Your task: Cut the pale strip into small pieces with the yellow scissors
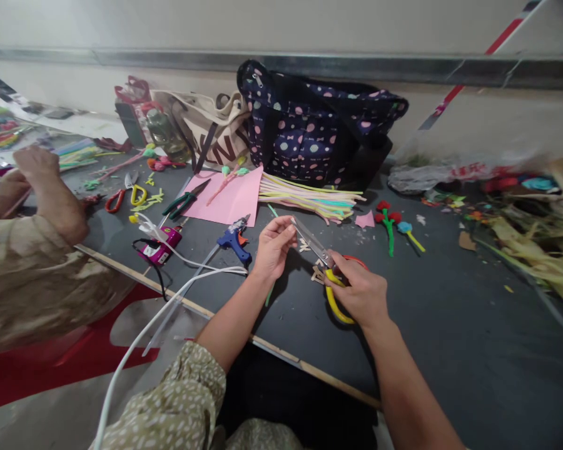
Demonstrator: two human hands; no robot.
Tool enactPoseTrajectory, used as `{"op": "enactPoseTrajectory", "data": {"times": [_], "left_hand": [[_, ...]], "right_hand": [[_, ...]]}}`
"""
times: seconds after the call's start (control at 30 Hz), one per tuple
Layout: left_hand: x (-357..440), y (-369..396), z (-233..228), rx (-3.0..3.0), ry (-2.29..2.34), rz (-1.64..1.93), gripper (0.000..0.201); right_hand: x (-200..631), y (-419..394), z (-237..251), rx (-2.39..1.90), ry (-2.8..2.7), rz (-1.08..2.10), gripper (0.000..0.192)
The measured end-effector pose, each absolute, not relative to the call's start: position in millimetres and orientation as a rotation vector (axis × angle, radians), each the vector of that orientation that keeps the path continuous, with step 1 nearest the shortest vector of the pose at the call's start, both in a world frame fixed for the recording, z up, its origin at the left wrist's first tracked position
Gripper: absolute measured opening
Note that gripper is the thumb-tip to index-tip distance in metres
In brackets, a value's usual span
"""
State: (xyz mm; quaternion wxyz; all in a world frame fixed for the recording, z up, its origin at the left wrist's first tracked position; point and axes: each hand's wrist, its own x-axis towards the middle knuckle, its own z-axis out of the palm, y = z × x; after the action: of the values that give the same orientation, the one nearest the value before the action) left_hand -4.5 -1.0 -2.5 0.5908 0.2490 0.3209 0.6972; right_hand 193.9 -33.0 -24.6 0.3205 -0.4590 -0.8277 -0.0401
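Observation:
My right hand [362, 289] grips a pair of scissors [313, 242] with one yellow and one red handle loop. Their blades point up and left, and the tips reach my left fingertips. My left hand [274, 247] is closed in a pinch on a thin green pipe cleaner [273, 210]. One end of it shows above the fingers and another stretch below the wrist; the middle is hidden behind my hand. Small beige scraps [317, 273] lie on the table under the blades.
Beyond my hands lie a bundle of pale pipe cleaners [309, 195], a pink sheet [241, 203] and a blue glue gun [235, 240]. A dotted bag [304, 125] stands behind. Pipe-cleaner flowers [388, 225] lie right. A white cable [187, 284] crosses the table edge; a co-worker's arm [51, 200] is left.

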Motion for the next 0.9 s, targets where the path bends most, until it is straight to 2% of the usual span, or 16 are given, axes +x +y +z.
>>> {"op": "enactPoseTrajectory", "data": {"times": [0.9], "left_hand": [[-1.8, -1.6, 0.4, 0.538, 0.735, 1.631, 0.030]], "right_hand": [[190.7, -34.7, -19.6, -1.242, -2.181, -0.380, 0.039]]}}
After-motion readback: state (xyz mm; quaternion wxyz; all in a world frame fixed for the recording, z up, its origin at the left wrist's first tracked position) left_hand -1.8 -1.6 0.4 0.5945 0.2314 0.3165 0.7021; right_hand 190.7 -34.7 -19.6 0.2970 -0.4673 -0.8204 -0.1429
